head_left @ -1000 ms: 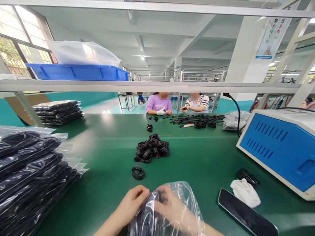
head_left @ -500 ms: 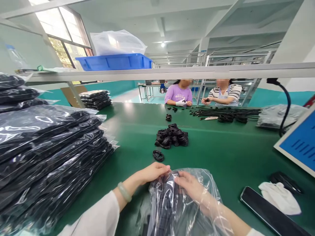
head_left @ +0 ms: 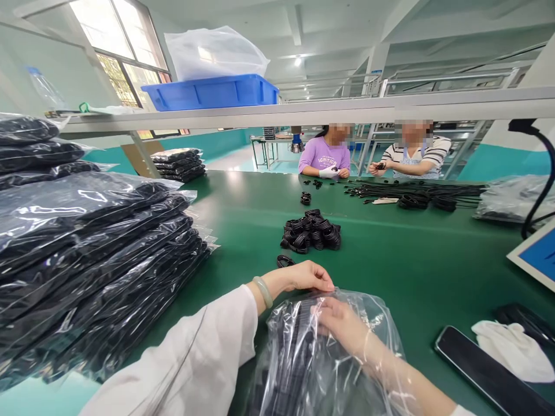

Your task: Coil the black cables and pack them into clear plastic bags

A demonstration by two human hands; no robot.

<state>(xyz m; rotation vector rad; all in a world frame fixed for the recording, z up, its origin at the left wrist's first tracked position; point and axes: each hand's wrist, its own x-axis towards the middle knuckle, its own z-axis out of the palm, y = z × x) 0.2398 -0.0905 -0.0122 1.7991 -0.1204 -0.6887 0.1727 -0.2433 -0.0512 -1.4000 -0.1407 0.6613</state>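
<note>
One clear plastic bag (head_left: 329, 370) of black cables (head_left: 289, 341) lies on the green bench (head_left: 425, 254); the right hand (head_left: 342, 323) reaches inside, grip unclear. The arched left hand (head_left: 309, 276) pinches the bag's far edge. Beyond: one loose black coil (head_left: 285, 261), one black coil heap (head_left: 311, 232), two co-workers (head_left: 325, 153).

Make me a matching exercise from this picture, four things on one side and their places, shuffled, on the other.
Things:
1. Phone
2. Blue tray
3. Bangle
4. Clear bag

Places:
A. Around the wrist of the left hand
B. At both the left and right hand
C. Beside the white cloth
D. On the shelf

Pairs: 1-C, 2-D, 3-A, 4-B
</note>
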